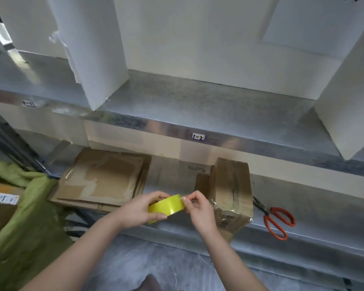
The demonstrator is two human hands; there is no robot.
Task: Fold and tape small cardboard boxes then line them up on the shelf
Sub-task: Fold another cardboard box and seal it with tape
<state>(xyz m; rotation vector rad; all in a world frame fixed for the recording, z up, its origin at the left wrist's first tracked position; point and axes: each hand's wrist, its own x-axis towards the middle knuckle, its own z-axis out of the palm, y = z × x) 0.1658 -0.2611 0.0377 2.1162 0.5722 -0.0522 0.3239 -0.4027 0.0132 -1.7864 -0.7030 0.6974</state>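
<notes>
Shelving: two galvanised metal shelves fill the view. The lower shelf (303,208) lies just beyond both hands, and the upper shelf (177,106) is well above and beyond them.
Left hand: the left hand (141,208) grips the tape roll (166,205) from its left side, fingers curled over the top and thumb across the near face.
Right hand: the right hand (200,211) meets the roll from the right, thumb and forefinger pinched together at its upper right rim. Whether a loose end of tape sits between them is too fine to tell.
Tape roll: yellow-green, held tilted between the two hands, over the front part of the lower shelf.
Cardboard box: a brown cardboard box (231,185) stands on the lower shelf just beyond and right of the right hand, with clear tape glinting at its near end.
Flat cardboard: a flat cardboard stack (101,179) lies on the lower shelf, beyond and left of the left hand.
Scissors: orange-handled scissors (277,219) lie on the lower shelf right of the right hand, past the box, blades pointing toward the box.
White panels: white panels (97,49) stand upright on the upper shelf, far beyond the hands.
Sticker: a small sticker (198,136) sits on the upper shelf's front edge, straight beyond the right hand.
Green cloth: a green cloth (25,206) is bunched left of the left forearm.
Floor: grey floor (156,267) shows between the forearms.
</notes>
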